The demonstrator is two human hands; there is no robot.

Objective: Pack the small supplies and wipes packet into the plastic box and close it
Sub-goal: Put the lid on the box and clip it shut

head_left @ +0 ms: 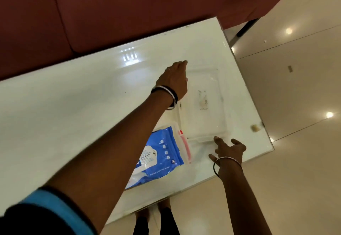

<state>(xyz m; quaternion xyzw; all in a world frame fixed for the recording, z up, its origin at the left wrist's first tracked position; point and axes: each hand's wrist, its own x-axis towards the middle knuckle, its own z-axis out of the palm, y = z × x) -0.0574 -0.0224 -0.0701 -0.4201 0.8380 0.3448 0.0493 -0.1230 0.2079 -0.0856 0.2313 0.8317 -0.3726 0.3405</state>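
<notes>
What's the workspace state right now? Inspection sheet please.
Surface: glossy white table, glare from a ceiling light.
Box: clear plastic box near the table's right end, lid seems on; contents not discernible.
Wipes: blue packet flat on the table, outside the box, beside its near corner.
Small supplies: a clear pouch with a pink strip lies between the packet and the box; contents unclear.
Clutter: nothing seen.
Hands: left hand at the box's far-left edge; right hand at its near edge, fingers spread; neither holds anything.
Cables: nothing seen.
Surroundings: maroon sofa behind the table, tiled floor, small debris on it.
</notes>
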